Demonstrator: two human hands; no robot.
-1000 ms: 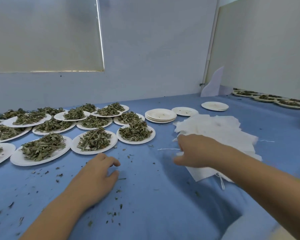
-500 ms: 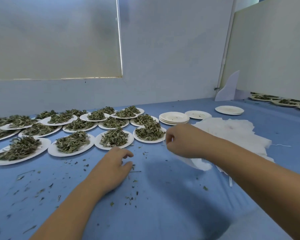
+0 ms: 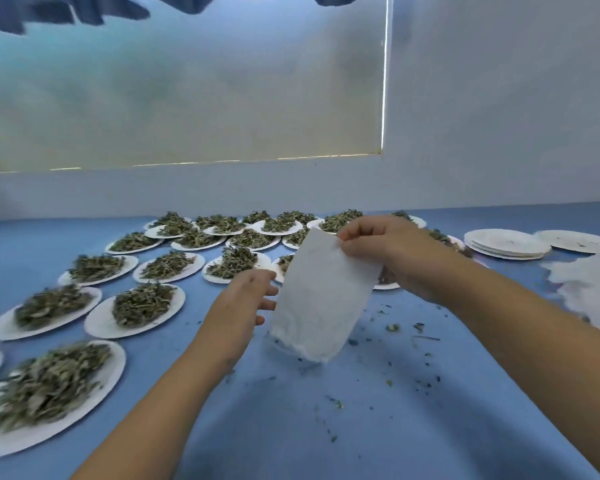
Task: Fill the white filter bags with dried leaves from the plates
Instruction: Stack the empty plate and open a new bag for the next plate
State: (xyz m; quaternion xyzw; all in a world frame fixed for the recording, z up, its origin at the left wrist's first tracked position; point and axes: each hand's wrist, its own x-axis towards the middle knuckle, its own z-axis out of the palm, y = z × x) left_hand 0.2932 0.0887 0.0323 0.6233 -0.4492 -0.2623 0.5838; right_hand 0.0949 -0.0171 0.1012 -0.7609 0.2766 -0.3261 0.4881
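A white filter bag point(image 3: 321, 296) hangs upright over the blue table, its bottom just touching the cloth. My right hand point(image 3: 388, 251) pinches its top right corner. My left hand point(image 3: 246, 299) is beside the bag's left edge, fingers loosely spread and reaching toward it, holding nothing. Several white plates heaped with dried leaves point(image 3: 142, 303) cover the left and back of the table. The pile of spare filter bags point(image 3: 589, 289) lies at the right edge.
A stack of bare white plates point(image 3: 506, 242) and one single plate point(image 3: 579, 240) sit at the back right. Leaf crumbs point(image 3: 392, 327) are scattered over the blue cloth point(image 3: 326, 427) in front. A wall with a window blind closes the back.
My right hand has lifted one filter bag off the pile and carried it left to the middle. My left hand has risen from the table toward the bag. The view has turned left.
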